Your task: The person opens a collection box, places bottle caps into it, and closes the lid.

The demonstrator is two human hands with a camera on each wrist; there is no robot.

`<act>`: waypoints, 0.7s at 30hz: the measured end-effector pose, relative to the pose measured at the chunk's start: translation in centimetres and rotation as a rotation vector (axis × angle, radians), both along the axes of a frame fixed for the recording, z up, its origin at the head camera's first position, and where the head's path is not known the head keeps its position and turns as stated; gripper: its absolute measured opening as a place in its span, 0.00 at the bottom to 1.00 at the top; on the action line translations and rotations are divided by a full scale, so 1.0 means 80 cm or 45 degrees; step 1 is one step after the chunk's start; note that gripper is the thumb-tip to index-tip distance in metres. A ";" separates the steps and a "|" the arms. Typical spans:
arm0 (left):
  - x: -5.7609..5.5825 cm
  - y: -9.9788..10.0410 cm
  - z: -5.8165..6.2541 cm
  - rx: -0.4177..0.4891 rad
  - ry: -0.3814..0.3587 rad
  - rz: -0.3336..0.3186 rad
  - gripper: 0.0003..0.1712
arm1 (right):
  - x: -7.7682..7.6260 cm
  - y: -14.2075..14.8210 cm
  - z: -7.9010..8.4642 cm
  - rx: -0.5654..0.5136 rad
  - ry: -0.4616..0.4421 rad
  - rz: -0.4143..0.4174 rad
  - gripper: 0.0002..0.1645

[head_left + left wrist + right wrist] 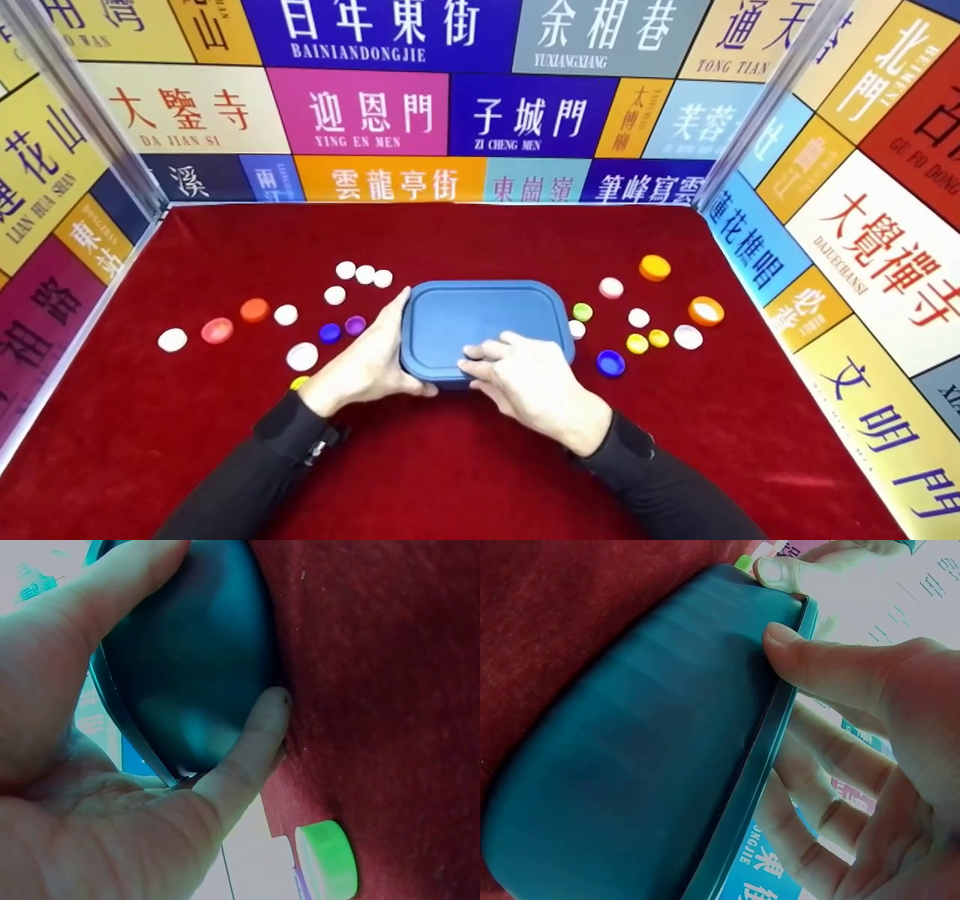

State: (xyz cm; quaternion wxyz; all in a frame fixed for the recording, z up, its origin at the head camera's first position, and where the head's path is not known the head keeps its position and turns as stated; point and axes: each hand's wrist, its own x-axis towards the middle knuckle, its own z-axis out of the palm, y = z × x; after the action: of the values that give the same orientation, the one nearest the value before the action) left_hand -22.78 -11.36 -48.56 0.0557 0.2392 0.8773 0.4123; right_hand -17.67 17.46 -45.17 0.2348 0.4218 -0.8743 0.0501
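Note:
A blue lunch box [480,315] with rounded corners and its lid on sits at mid-table. My left hand [367,356] grips its left end; in the left wrist view the thumb [124,585] lies along the front and another finger [251,739] spreads over the end wall [180,682]. Over the front right of the lid is my right hand [536,386], pinching its front edge. The right wrist view has the right thumb [817,664] just below the lid's rim [739,817], with the other fingers on the lid side.
Left of the box lie several white, red, blue, purple and yellow bottle caps [255,310]. More caps, including orange and green ones, are scattered on the right [655,268]. Red cloth [450,472] covers the table, and printed sign panels [360,112] wall three sides.

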 end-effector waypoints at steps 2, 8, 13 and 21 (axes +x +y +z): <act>0.000 0.000 0.000 0.012 -0.001 0.000 0.89 | -0.001 0.000 0.001 -0.010 -0.002 0.002 0.18; -0.002 0.001 0.001 0.019 0.000 0.002 0.89 | -0.003 0.000 0.003 -0.028 -0.028 -0.001 0.18; -0.001 0.001 0.001 0.016 -0.025 0.014 0.89 | -0.004 0.001 0.005 -0.043 -0.071 0.002 0.17; 0.000 -0.002 0.001 0.020 -0.045 0.016 0.89 | -0.005 0.003 0.014 -0.072 -0.094 0.032 0.18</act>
State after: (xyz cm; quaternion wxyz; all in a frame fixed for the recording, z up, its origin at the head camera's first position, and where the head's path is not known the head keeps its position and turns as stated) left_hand -22.80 -11.50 -48.51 0.0665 0.2268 0.8744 0.4238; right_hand -18.07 17.67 -44.03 0.2137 0.4238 -0.8752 0.0934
